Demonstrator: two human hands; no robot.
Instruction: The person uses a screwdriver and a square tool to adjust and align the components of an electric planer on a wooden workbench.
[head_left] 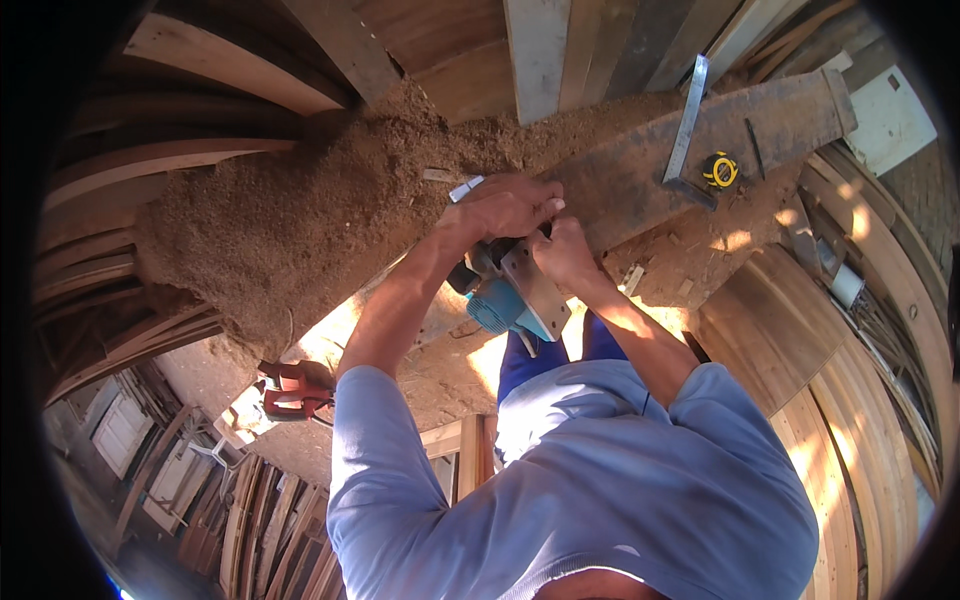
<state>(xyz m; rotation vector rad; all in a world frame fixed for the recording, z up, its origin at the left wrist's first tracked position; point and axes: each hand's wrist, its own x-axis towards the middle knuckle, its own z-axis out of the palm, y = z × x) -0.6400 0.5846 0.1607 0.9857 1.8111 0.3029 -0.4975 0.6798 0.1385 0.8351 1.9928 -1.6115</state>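
Observation:
An electric planer (492,305) with a teal motor housing is tipped so that its flat metal sole (535,290) shows. It is held close in front of my body at the near edge of the bench. My left hand (505,205) curls over the planer's far end, fingers closed. From the right, my right hand (568,255) meets it there, its fingers bent in against the same end. A small dark part shows between the two hands; their fingertips are partly hidden. Just right of them lies a thick brown plank (620,185).
On the plank lie a metal square (688,125), a yellow-and-black tape measure (720,170) and a thin dark stick (754,148). Sawdust (290,215) is heaped at left. A red power tool (297,390) sits at the bench's near left. Boards (540,50) lean behind; curved planks (850,430) stand right.

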